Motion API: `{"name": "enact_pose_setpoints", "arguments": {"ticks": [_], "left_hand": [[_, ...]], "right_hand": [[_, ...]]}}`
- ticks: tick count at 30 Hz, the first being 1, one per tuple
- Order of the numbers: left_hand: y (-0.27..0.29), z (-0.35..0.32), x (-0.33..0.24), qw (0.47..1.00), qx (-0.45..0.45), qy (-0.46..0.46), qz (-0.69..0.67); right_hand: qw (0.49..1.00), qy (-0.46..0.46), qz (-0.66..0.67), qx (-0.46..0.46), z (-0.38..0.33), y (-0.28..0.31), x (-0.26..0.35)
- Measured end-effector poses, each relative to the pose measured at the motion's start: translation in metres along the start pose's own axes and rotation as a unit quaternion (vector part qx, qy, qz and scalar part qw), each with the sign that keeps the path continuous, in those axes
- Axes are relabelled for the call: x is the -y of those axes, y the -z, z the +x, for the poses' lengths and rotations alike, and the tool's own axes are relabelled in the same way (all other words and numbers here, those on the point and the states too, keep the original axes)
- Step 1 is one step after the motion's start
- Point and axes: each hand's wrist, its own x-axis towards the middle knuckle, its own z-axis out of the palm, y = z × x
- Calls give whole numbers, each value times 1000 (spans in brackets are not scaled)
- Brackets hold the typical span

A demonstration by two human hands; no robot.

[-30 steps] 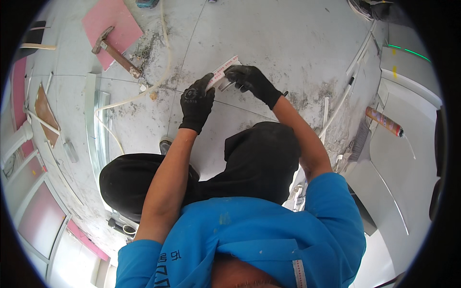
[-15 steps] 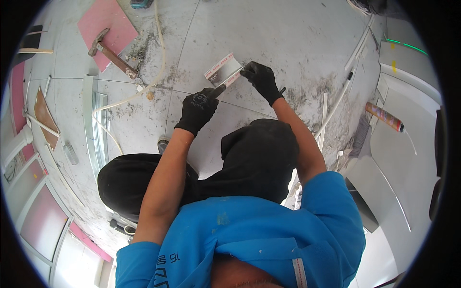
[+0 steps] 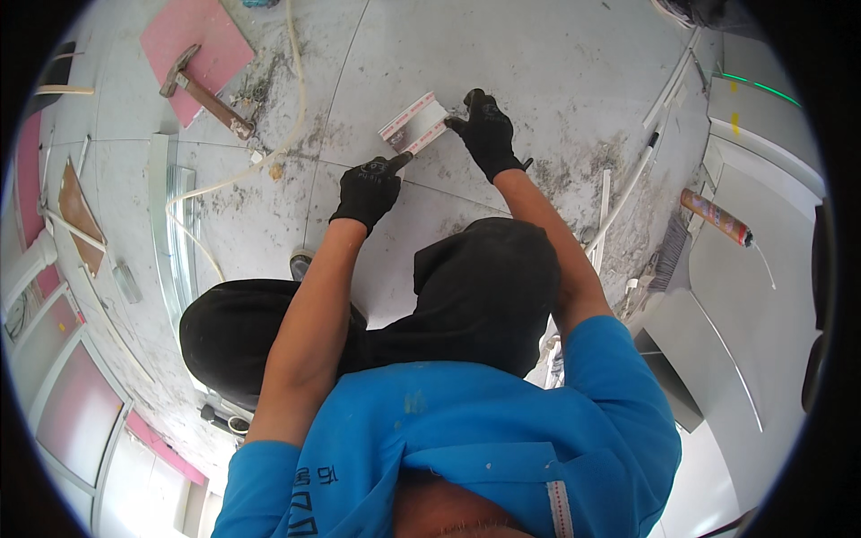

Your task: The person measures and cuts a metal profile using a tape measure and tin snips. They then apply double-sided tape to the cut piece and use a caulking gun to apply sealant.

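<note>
A small rectangular metal-looking plate (image 3: 432, 119) is before me, with red-and-white printed strips along its two long sides. My left hand (image 3: 369, 193), in a black glove, is closed at the plate's near corner, gripping it between fingertip and thumb. At the plate's right end is my right hand (image 3: 489, 139), also gloved in black. Its thumb points at the plate's edge while the forefinger stands away from it, so the fingers are apart. Whether that thumb touches the plate I cannot tell.
A hammer (image 3: 211, 100) lies across a pink board (image 3: 199, 45) at the far left. A pale hose (image 3: 297, 99) runs along the stained floor beside metal channels (image 3: 184, 233). To the right are a foam can (image 3: 715, 217) and a brush (image 3: 668, 253).
My right hand has come off the strip, its fingers spreading apart. My left forefinger has drawn back from along the strip to the plate's near corner.
</note>
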Motion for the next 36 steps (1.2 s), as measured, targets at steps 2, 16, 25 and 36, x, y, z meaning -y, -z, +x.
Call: {"name": "enact_pose_setpoints", "arguments": {"ticks": [2, 16, 25, 36], "left_hand": [[1, 2, 1, 1000, 16, 18, -3], [8, -4, 4, 997, 9, 66, -44], [11, -5, 7, 997, 41, 67, 22], [29, -4, 2, 991, 49, 58, 113]], "right_hand": [[999, 19, 38, -21, -9, -13, 8], [992, -29, 70, 103, -16, -25, 34], [946, -10, 301, 120, -8, -44, -8], [884, -143, 413, 164, 1, -37, 1]]}}
